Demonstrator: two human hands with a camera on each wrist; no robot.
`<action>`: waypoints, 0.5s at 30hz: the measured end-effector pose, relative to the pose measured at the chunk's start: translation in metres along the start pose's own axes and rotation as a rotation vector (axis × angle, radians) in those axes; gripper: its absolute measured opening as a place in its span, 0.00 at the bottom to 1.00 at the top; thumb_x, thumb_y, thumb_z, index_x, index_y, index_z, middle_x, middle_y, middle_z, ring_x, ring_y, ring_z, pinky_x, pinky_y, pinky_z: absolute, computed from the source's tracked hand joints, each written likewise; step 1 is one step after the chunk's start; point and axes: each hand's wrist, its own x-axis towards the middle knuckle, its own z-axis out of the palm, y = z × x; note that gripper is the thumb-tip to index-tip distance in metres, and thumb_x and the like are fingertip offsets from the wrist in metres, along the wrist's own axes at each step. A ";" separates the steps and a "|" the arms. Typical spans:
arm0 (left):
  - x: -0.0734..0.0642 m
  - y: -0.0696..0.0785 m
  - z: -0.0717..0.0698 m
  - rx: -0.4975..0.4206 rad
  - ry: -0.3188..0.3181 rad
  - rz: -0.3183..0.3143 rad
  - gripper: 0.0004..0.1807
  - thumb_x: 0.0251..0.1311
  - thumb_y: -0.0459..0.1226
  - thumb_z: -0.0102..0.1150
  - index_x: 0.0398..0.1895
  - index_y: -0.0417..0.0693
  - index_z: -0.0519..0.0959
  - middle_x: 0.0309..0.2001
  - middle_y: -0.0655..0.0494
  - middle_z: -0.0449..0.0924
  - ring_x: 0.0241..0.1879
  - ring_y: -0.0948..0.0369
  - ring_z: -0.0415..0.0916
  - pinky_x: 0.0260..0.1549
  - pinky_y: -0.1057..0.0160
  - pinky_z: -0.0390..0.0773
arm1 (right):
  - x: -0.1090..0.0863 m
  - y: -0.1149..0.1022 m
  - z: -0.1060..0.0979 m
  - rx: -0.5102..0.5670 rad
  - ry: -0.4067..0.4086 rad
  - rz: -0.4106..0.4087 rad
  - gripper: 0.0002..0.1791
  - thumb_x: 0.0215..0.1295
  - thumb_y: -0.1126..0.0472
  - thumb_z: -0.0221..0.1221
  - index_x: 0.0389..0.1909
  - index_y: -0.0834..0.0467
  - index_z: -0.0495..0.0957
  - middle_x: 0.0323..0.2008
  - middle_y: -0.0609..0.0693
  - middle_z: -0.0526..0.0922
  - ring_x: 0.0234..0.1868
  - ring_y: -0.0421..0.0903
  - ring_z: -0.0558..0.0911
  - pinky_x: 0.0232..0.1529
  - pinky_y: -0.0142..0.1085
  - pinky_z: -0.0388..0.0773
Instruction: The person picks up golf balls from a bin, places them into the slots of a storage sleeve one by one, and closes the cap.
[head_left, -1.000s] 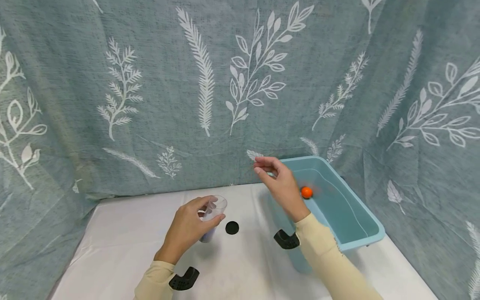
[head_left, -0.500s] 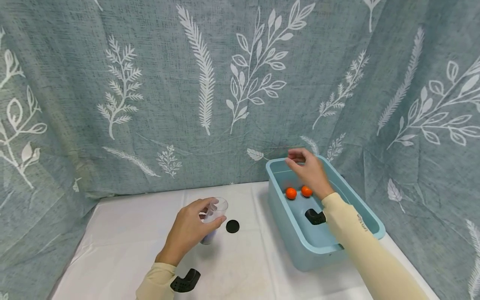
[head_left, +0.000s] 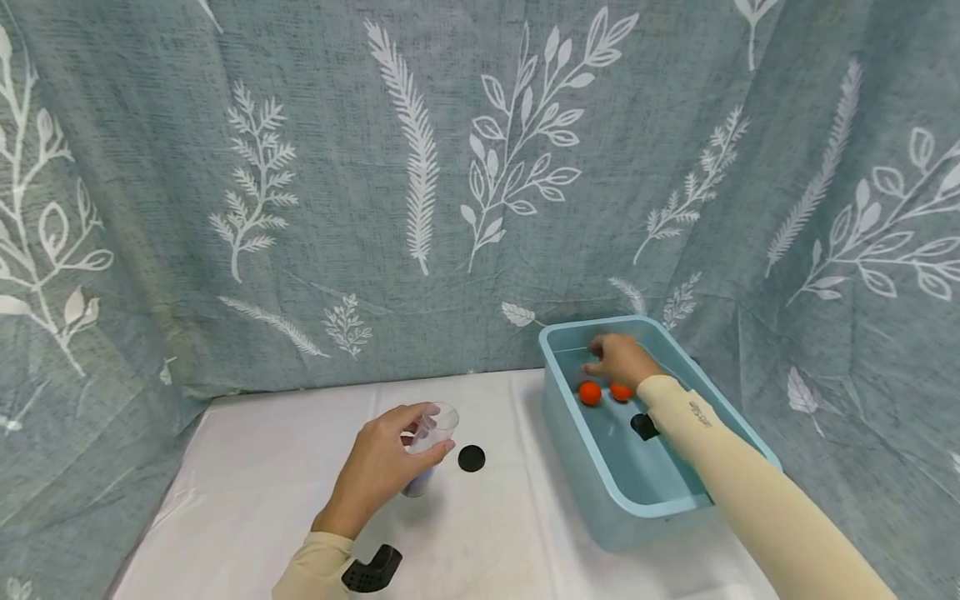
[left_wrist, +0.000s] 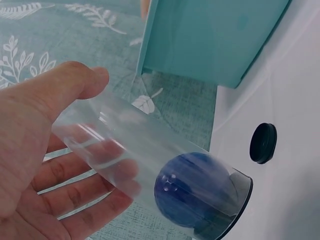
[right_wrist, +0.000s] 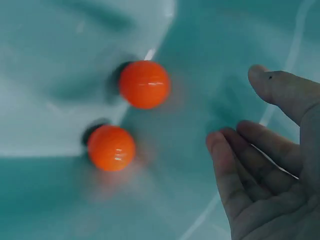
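Clear tube: it's in the left hand (head_left: 378,458), around mid table (head_left: 247,500), in from the back edge and well clear of the left one. The tube (head_left: 439,421) leans a bit; can't tell if its base touches the cloth.
Inside the tube: one blue ball (left_wrist: 190,187) down at the bottom end. Shows fine from the left wrist, but from the head it's just a bluish smudge. The dark bit right under it is hard to make out.
Left fingers: wrapped round the tube close to its top rim, thumb on one side, fingers on the other. They hide part of that rim from the head.
Black cap: the black cap (head_left: 472,458) lies flat just right of the tube, between it and the bin.
Teal bin: the bin (head_left: 581,450) stands at the table's right side, by the back edge. Sleeve (head_left: 750,479) covers part of its right rim, and the left wrist view cuts it off at the top.
Inside the bin: two orange balls on the floor at the far end, near a corner, with a small gap between. Left ball (head_left: 590,393) is in full view; right ball (head_left: 621,391) is partly behind the right hand (head_left: 626,362).
Right fingers: loose, thumb spread away, down inside the bin near the balls but apart from both. Palm's cropped by the right wrist view's edge.
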 end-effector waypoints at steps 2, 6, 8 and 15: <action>0.000 0.000 -0.002 0.005 0.003 0.004 0.25 0.53 0.45 0.78 0.55 0.52 0.83 0.38 0.62 0.82 0.40 0.63 0.81 0.43 0.60 0.85 | 0.004 0.002 0.005 -0.034 -0.040 -0.006 0.25 0.69 0.59 0.65 0.58 0.72 0.76 0.53 0.68 0.81 0.52 0.61 0.81 0.53 0.52 0.80; -0.001 -0.001 -0.004 0.003 -0.004 0.006 0.26 0.53 0.45 0.77 0.55 0.52 0.83 0.39 0.62 0.83 0.40 0.63 0.81 0.43 0.60 0.85 | 0.009 0.011 0.017 -0.108 -0.098 -0.034 0.18 0.66 0.61 0.68 0.49 0.69 0.81 0.42 0.61 0.84 0.42 0.56 0.83 0.44 0.48 0.83; -0.002 -0.001 -0.005 0.006 -0.011 -0.003 0.26 0.53 0.45 0.77 0.56 0.51 0.83 0.38 0.62 0.83 0.40 0.63 0.81 0.43 0.60 0.85 | 0.010 0.015 0.023 -0.136 -0.125 -0.037 0.15 0.64 0.61 0.69 0.45 0.68 0.82 0.36 0.56 0.84 0.37 0.52 0.83 0.39 0.45 0.83; -0.008 -0.004 -0.011 0.024 -0.003 -0.031 0.26 0.52 0.44 0.78 0.55 0.51 0.83 0.38 0.63 0.82 0.39 0.63 0.81 0.42 0.61 0.84 | 0.017 0.019 0.039 -0.187 -0.168 -0.131 0.08 0.60 0.64 0.71 0.36 0.65 0.85 0.30 0.51 0.84 0.31 0.48 0.82 0.36 0.42 0.83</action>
